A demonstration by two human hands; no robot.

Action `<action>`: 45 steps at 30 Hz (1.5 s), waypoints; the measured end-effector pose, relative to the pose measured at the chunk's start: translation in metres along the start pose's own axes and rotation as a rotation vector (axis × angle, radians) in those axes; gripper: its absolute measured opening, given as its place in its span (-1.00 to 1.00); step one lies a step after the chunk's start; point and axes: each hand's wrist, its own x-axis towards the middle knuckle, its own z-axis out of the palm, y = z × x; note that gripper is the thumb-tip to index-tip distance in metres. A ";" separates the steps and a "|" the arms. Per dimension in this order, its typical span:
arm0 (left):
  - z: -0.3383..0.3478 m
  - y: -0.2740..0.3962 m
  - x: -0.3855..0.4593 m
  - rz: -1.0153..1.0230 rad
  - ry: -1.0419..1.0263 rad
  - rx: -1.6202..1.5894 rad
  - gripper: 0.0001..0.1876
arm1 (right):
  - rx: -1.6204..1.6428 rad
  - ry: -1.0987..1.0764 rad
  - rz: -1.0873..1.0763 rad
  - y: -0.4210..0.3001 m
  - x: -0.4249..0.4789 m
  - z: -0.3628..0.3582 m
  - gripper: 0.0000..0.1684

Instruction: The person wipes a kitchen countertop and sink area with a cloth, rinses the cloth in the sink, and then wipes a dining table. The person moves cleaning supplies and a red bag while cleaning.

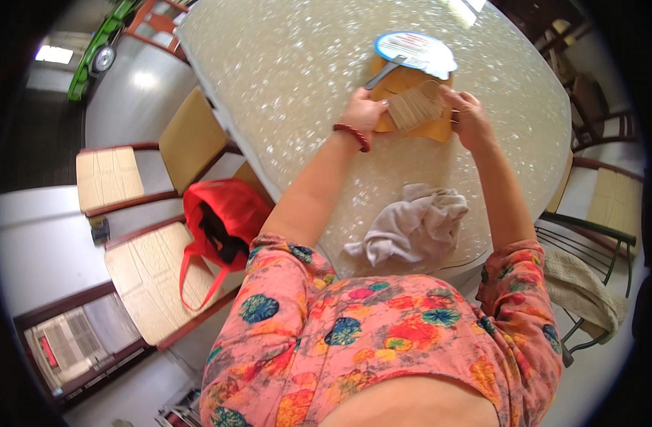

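Between my two hands is a flat bundle of tan cord or strips (pixel 414 109), wound in parallel turns. My left hand (pixel 362 111), with a red bracelet at the wrist, grips its left end. At its right end my right hand (pixel 467 115) has thumb and fingers close to a thin loop; whether they pinch it cannot be told. Beneath the bundle lies an orange-yellow sheet (pixel 390 82). A blue-rimmed oval hand fan (pixel 419 50) bearing writing overlaps the sheet's far edge, with a grey handle (pixel 384 73) reaching towards my left hand. A crumpled pale cloth (pixel 416 227) lies nearer my body.
The table (pixel 283 96) has a glossy, speckled cover. Left of it, a red bag (pixel 224 219) rests on a wooden chair (pixel 155 283), beside more chairs. At the right, a knitted cloth (pixel 582 288) hangs on a dark metal-framed chair (pixel 587 224).
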 end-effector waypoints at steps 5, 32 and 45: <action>0.004 0.021 -0.041 -0.073 -0.106 0.336 -0.63 | -0.105 0.038 -0.029 0.025 0.003 -0.004 -0.49; -0.003 0.029 0.012 0.372 -0.055 1.442 -0.64 | 0.100 0.589 -0.146 0.067 -0.077 0.023 -0.51; -0.026 0.031 0.017 0.023 -0.347 0.619 -0.79 | 0.436 0.449 -0.164 0.054 -0.097 0.020 -0.60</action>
